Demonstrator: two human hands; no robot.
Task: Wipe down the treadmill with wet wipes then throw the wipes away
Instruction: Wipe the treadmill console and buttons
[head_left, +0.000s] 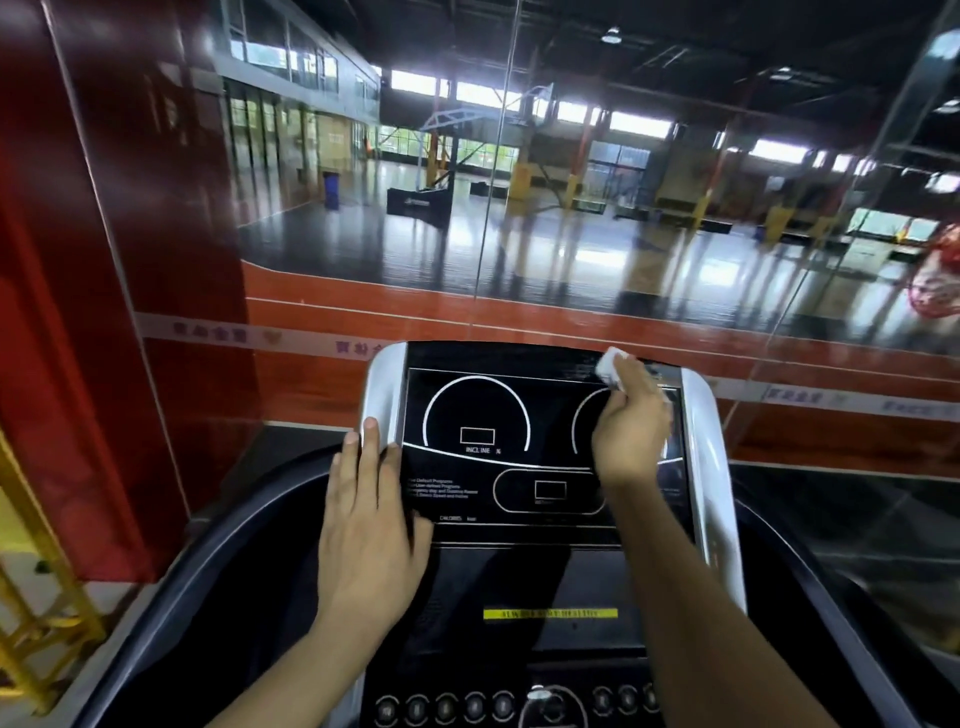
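Wipe on console, far right corner.

Wipe (612, 367): bunched, soft, light, likely damp and slick; I pinch it in my right hand (631, 426), fingers curled round it, best kept wadded. Console (498, 415) glossy, rigid. Left hand (370, 525) flat, fingers straight, bracing the console's left edge.

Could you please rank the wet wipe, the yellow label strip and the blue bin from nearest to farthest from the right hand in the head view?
1. wet wipe, pinched in the right hand.
2. yellow label strip, lower on the console.
3. blue bin, far left across the court.
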